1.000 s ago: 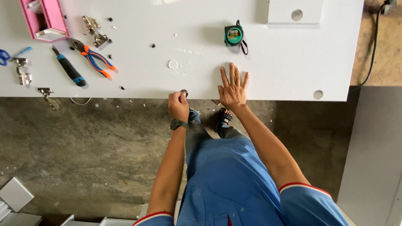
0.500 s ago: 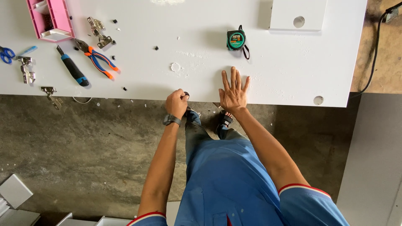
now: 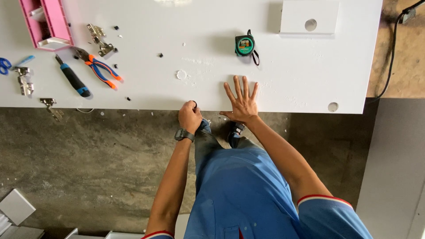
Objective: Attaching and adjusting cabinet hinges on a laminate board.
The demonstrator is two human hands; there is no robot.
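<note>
I look down on a large white board [image 3: 146, 90] lying over a concrete floor. My right hand [image 3: 241, 101] rests flat on the board near its front edge, fingers spread, holding nothing. My left hand [image 3: 189, 116], with a dark watch on the wrist, is curled in a fist at the board's front edge. Its fingertips pinch a small black part [image 3: 195, 104]. A green and black tape measure [image 3: 245, 45] lies beyond my right hand.
Orange-handled pliers [image 3: 99, 66], a blue and black handled tool [image 3: 73, 79], metal hinges [image 3: 101, 40] and a pink box [image 3: 46, 22] lie at the left. A small white panel [image 3: 310, 17] with a hole sits at the back right. A black cable [image 3: 394, 48] runs at the right.
The view has shifted slightly. Both hands stay where they were at the board's edge.
</note>
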